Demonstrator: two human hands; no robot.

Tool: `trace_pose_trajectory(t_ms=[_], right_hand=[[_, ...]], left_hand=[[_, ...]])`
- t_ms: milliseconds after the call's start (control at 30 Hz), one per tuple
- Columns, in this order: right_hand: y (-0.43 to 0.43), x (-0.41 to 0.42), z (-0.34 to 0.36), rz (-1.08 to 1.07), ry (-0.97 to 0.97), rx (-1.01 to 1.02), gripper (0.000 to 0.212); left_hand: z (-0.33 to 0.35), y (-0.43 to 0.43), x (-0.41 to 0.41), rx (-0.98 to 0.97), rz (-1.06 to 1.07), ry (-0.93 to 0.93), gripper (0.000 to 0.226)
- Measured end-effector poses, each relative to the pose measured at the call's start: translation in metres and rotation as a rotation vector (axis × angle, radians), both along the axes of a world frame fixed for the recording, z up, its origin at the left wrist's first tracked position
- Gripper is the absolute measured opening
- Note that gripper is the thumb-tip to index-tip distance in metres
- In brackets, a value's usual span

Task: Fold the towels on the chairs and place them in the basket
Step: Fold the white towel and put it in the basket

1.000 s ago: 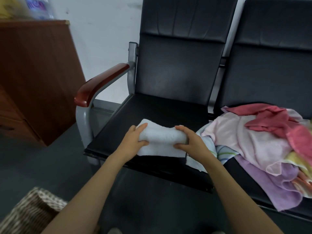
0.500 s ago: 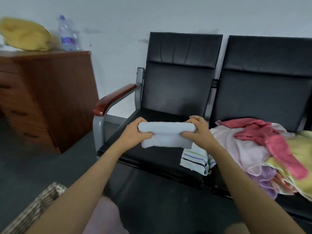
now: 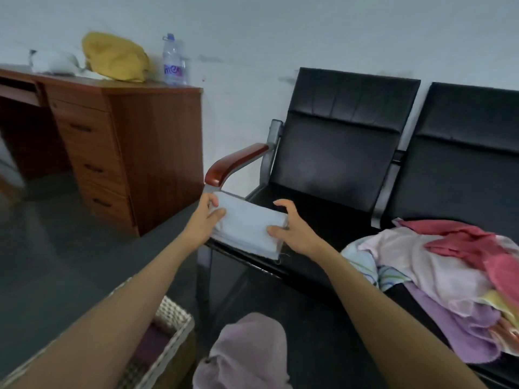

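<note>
Both hands are clamping a folded pale towel [image 3: 247, 227] between them, the left hand [image 3: 206, 221] pinching one short end with its thumb on top and the right hand [image 3: 290, 233] pinching the other, thumb pressing the upper face and fingers [image 3: 282, 204] curling round the far edge. The bundle is hanging, it seems, just clear of the front corner of the black chair seat [image 3: 323, 210], with the wooden armrest [image 3: 236, 161] just beyond the left hand. Gripping at both ends is likely keeping the layers from sliding open during the carry. The towel's long axis is running from hand to hand, its left end pointing toward the armrest and riding a little higher, its broad face turning upward. Below and to the left of the grip, nearer the person, a woven basket [image 3: 179, 329] is waiting (something purple [image 3: 148, 349] is already lying inside). To the right of the grip, well apart, unfolded towels [image 3: 438, 279] are lying heaped on the neighbouring chair [image 3: 463, 175], suggesting plenty of folding is remaining.
</note>
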State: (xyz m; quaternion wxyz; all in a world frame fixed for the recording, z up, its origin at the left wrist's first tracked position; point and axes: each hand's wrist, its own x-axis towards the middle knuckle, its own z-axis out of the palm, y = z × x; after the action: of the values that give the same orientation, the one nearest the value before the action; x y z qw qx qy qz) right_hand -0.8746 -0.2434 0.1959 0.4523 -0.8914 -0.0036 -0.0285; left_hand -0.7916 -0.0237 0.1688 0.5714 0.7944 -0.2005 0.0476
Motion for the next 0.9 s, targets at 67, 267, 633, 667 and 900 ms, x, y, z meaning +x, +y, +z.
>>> trace_pose_trajectory(t_ms=[67,267,633,667,900], right_hand=[[0.028,0.027,-0.017,0.088,0.141,-0.127,0.052],[0.132,0.089,-0.091,0.407,0.404,-0.34,0.068],[0.247,0.13,-0.236,0.68,0.629,-0.554,0.081],[0.252,0.13,-0.248,0.703,0.628,-0.576,0.081],[0.291,0.127,-0.318,0.841,0.687,-0.673,0.077]], left_hand=[[-0.023,0.035,0.013,0.089,0.059,0.034,0.015],[-0.105,0.134,0.031,0.269,0.165,0.234,0.014],[-0.263,0.222,0.02,0.551,0.228,0.375,0.037],[-0.277,0.226,0.02,0.576,0.23,0.392,0.037],[-0.352,0.249,0.014,0.684,0.172,0.542,0.035]])
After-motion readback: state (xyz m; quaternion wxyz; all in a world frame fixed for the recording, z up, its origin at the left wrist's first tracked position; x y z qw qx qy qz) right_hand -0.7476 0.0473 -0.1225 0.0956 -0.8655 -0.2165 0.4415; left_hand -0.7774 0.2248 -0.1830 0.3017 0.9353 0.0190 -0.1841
